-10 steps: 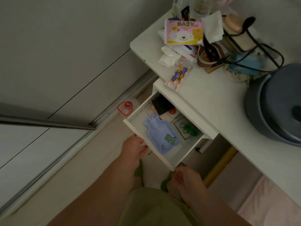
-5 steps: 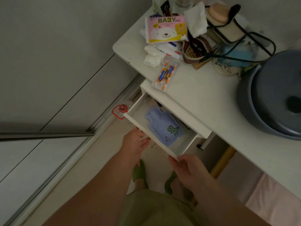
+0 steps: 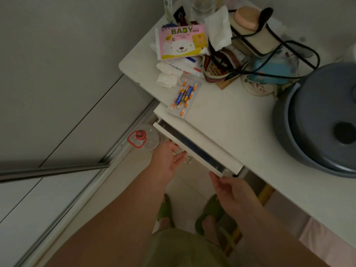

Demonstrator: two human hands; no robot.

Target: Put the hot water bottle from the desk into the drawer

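The white drawer (image 3: 194, 149) under the desk (image 3: 231, 116) is pushed almost fully in; only a narrow dark slit shows along its top. The blue hot water bottle is hidden inside it. My left hand (image 3: 167, 158) presses against the drawer front by the metal ring handle (image 3: 187, 158), fingers extended. My right hand (image 3: 229, 187) touches the drawer's lower right corner with its fingertips and holds nothing.
On the desk lie a blister pack with batteries (image 3: 184, 97), a pink BABY wipes pack (image 3: 181, 42), tissues, cups, a black cable and a grey round basin (image 3: 323, 120). A clear bottle with a red ring (image 3: 144, 138) lies on the floor. My feet wear green slippers (image 3: 210, 211).
The drawer slid from half open to nearly shut under both hands. The hot water bottle inside went out of sight.
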